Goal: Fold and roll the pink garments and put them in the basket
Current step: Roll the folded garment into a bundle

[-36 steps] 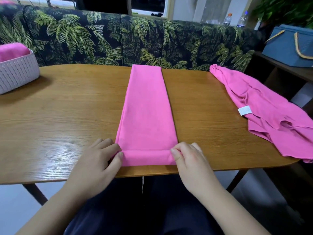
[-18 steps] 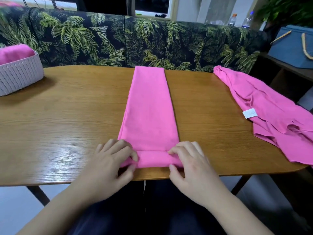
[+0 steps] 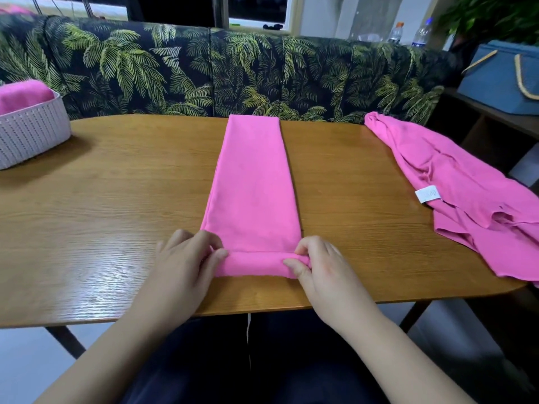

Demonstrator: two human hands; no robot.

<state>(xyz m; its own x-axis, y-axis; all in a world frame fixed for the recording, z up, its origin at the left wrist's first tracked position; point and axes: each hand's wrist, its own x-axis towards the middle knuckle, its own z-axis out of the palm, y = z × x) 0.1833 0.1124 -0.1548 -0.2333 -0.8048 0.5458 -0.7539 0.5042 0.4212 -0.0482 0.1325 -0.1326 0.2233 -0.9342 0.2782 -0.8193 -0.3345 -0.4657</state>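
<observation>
A pink garment (image 3: 252, 182), folded into a long narrow strip, lies down the middle of the wooden table (image 3: 116, 205). Its near end is turned up into a short roll (image 3: 256, 263). My left hand (image 3: 186, 266) pinches the roll's left end and my right hand (image 3: 318, 266) pinches its right end, fingers curled over the top, thumbs in front. A second pink garment (image 3: 466, 193) with a white label lies crumpled at the table's right edge. The white woven basket (image 3: 32, 132) at the far left holds a pink garment (image 3: 23, 94).
A palm-print sofa (image 3: 233, 74) runs along the table's far side. A blue bag (image 3: 501, 80) sits on a shelf at the right, with bottles (image 3: 420, 33) behind the sofa. The table's near edge is just below my hands.
The near end of the strip has been rolled over away from me, so the roll is thicker and sits a little farther up the strip. Both hands moved with it.
</observation>
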